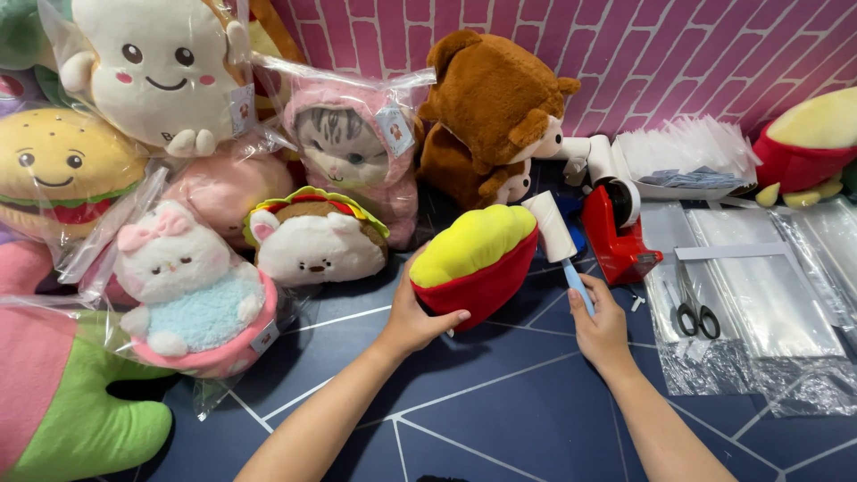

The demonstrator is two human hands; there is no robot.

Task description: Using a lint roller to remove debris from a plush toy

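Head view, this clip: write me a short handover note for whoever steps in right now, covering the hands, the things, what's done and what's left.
Left hand: grips the red and yellow plush toy from below, held up over the dark blue mat.
Right hand: holds the lint roller by its blue handle, the white roll against the toy's right edge.
Nearby: red tape dispenser, scissors lying on clear bags at right.
Done: several plush toys at left already sit in clear bags, among them the white bunny plush.
Left: the held toy is unbagged; so is the brown bear.
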